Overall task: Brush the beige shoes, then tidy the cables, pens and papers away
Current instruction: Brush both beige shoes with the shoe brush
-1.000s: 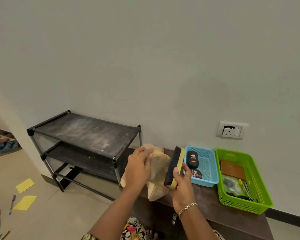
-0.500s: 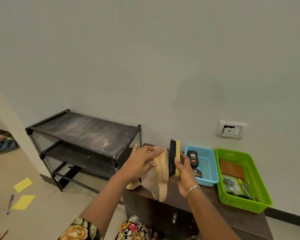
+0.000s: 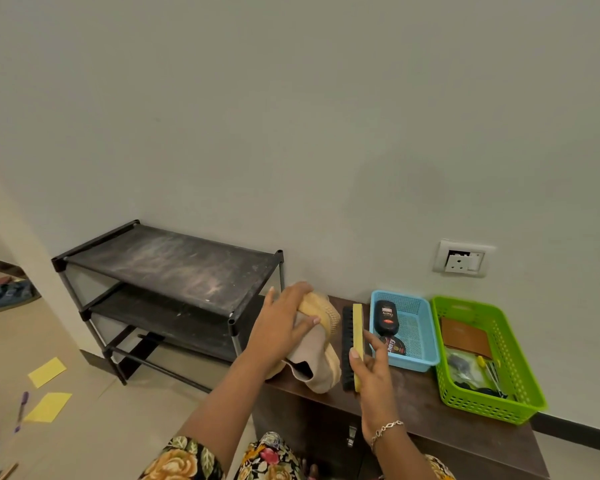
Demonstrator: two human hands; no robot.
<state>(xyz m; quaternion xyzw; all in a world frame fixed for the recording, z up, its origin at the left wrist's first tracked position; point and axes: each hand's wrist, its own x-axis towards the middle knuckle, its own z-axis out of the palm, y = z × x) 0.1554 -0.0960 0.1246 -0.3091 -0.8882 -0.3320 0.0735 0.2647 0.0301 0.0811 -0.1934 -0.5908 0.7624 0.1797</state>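
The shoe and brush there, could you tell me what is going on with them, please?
A person is brushing a beige shoe over a dark cabinet. The left hand grips the shoe; the right hand holds the brush, bristles facing the shoe with a slim gap between them. The blue basket and green basket sit to the right. Yellow papers and pens lie on the floor, not yet tidied.

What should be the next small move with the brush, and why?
Probably bring the brush in the right hand leftward until its black bristles meet the beige shoe. The left hand holds the shoe above the dark cabinet top, the bristles face it, and a narrow gap separates them, so no brushing happens now.
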